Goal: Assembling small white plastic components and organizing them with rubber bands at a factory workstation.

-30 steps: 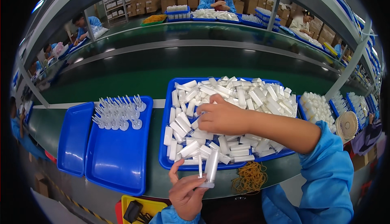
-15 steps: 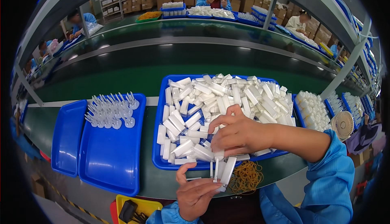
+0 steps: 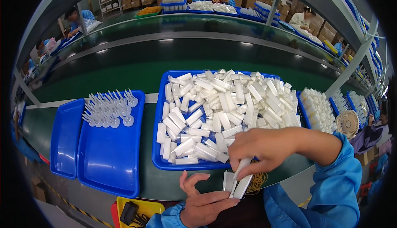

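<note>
Low in the frame's centre, the right hand [image 3: 258,149] has come back from the blue tray [image 3: 159,162], pinching another white tube into the bundle of white tubes [image 3: 235,184] gripped by the left hand [image 3: 204,205].

brown cartons [image 3: 136,0] stacked on far shelves
</note>
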### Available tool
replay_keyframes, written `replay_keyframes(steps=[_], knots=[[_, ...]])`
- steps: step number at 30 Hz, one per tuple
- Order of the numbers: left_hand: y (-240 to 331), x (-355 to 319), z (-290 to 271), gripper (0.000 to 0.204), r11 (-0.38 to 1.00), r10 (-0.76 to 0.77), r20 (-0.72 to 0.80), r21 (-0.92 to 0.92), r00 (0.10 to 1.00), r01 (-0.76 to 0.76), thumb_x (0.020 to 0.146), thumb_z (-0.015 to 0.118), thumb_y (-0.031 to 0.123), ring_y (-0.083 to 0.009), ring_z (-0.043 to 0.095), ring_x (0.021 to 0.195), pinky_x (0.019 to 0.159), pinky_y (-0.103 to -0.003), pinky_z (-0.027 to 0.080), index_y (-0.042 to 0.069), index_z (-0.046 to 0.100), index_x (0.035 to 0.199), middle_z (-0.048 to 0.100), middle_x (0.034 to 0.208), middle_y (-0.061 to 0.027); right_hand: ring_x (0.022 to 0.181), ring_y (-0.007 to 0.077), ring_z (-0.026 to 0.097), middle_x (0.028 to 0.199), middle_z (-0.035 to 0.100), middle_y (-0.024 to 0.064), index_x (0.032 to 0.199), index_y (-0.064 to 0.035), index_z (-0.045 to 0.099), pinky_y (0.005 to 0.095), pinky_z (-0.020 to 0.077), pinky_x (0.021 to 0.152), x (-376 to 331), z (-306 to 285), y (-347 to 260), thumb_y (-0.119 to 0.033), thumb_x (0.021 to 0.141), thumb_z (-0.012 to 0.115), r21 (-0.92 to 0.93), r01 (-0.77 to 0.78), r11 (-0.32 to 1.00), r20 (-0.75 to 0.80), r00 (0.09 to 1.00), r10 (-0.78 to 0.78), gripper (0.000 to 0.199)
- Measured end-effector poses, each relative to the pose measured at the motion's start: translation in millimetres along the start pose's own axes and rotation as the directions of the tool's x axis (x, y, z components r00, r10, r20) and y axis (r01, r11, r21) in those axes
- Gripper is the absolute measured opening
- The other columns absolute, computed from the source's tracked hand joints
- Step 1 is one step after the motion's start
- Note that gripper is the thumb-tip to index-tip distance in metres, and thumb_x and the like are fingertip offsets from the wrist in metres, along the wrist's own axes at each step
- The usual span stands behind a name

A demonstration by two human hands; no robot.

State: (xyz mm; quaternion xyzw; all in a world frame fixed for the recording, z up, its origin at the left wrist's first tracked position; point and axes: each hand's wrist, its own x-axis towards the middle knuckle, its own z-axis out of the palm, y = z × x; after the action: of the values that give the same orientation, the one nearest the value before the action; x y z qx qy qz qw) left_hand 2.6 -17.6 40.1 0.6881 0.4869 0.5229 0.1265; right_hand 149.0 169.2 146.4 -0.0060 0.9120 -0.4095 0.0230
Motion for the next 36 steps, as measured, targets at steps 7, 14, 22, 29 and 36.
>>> replay_keyframes(steps=[7, 14, 22, 29, 36], knots=[[2.7, -2.5, -9.8, 0.01, 0.996, 0.077, 0.039, -0.048, 0.996, -0.075, 0.071, 0.07, 0.016, -0.0293, 0.042, 0.114, 0.103, -0.05, 0.012, 0.023, 0.067, 0.078, 0.065, 0.095, 0.0086, 0.076, 0.0247, 0.058, 0.08, 0.06, 0.0059, 0.085, -0.0057, 0.059, 0.0328, 0.042, 0.066, 4.1, 7.4, -1.2, -0.014, 0.08, 0.068, 0.315, -0.098, 0.944, 0.129, 0.99, 0.06, 0.013], [-6.3, 7.9, -17.9, 0.016, 0.997, 0.078, -0.012, 0.016, 0.997, -0.078, 0.074, 0.069, 0.032, -0.0348, 0.044, 0.111, 0.1, -0.051, 0.02, 0.017, 0.064, 0.077, 0.062, 0.096, -0.0009, 0.076, 0.0242, 0.058, 0.08, 0.06, 0.0062, 0.086, -0.0055, 0.06, 0.034, 0.0402, 0.07, 10.5, 7.7, -4.5, -0.016, 0.081, 0.068, 0.298, -0.074, 0.952, 0.112, 0.993, 0.042, 0.014], [-9.6, 23.6, -18.1, 0.021, 0.999, 0.008, -0.1, 0.041, 0.995, -0.004, 0.075, 0.069, 0.033, -0.036, 0.046, 0.106, 0.094, -0.051, 0.027, 0.013, 0.065, 0.078, 0.058, 0.092, -0.0065, 0.075, 0.0218, 0.055, 0.078, 0.056, 0.0045, 0.084, -0.008, 0.054, 0.0364, 0.0348, 0.073, 23.7, 28.8, -1.8, -0.023, 0.083, 0.063, 0.126, 0.141, 0.982, -0.057, 0.989, -0.134, 0.017], [-8.7, 21.1, -22.1, 0.015, 0.993, -0.113, -0.219, -0.011, 0.969, 0.114, 0.07, 0.072, 0.017, -0.0343, 0.047, 0.102, 0.094, -0.05, 0.029, 0.008, 0.062, 0.076, 0.058, 0.093, -0.0096, 0.082, 0.0238, 0.053, 0.094, 0.055, 0.0079, 0.107, -0.0096, 0.048, 0.0385, 0.0354, 0.08, 51.0, 9.9, 6.1, -0.033, 0.089, 0.055, 0.208, -0.027, 0.978, 0.105, 0.995, 0.005, 0.03], [-14.6, 31.9, -11.4, 0.011, 0.923, -0.32, -0.415, -0.339, 0.851, 0.182, 0.074, 0.07, 0.014, -0.0352, 0.037, 0.119, 0.102, -0.052, 0.016, 0.014, 0.062, 0.08, 0.061, 0.102, -0.0047, 0.095, 0.0247, 0.06, 0.109, 0.057, 0.0119, 0.112, -0.0069, 0.055, 0.0369, 0.0417, 0.082, 105.3, -18.0, 115.1, -0.01, 0.079, 0.053, -0.811, -0.165, 0.561, -0.258, 0.962, -0.09, 0.034]])
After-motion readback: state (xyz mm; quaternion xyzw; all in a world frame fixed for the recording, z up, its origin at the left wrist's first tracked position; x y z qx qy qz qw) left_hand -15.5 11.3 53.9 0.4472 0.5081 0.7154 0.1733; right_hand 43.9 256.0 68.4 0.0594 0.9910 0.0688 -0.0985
